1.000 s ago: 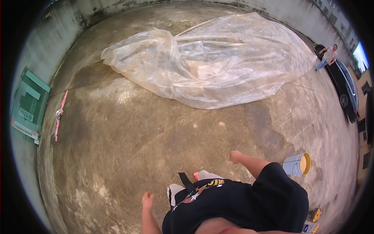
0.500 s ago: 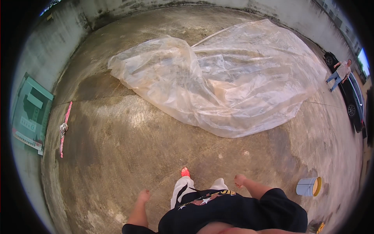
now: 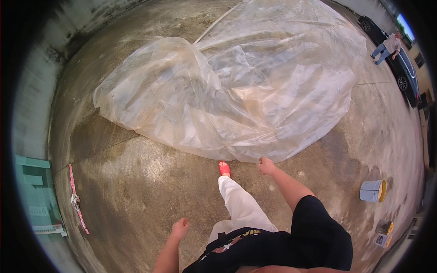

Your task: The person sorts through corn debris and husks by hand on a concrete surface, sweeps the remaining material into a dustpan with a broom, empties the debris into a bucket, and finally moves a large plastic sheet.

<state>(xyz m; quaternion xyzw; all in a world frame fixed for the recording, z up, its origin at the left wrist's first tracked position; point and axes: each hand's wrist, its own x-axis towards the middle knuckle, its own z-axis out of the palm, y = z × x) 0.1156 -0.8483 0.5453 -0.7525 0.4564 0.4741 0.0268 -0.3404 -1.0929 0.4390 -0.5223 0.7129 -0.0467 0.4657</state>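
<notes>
A large, crumpled sheet of clear plastic film [image 3: 182,109] lies spread over the concrete ground in front of me. My right hand [image 3: 266,166] is stretched forward with its fingers curled in and nothing showing in them. In the picture it overlaps the near edge of the film, but it appears to hang above it. Lower and to the left, my left hand [image 3: 180,228] hangs beside my body, its fingers also curled and holding nothing I can see. One foot in a red sandal [image 3: 224,168] is at the film's near edge.
A grey-blue bucket [image 3: 372,191] stands at the right, with a small yellow-and-grey package [image 3: 383,234] nearer me. A pink strip with a wad [image 3: 75,200] lies at the left by a green board [image 3: 38,195]. Far right, a person [image 3: 389,48] walks beside a dark car [image 3: 403,68].
I have stepped forward, so the film is closer. My right hand has swung forward to the film's near edge in the picture. The left hand stays low. The distant person has shifted slightly.
</notes>
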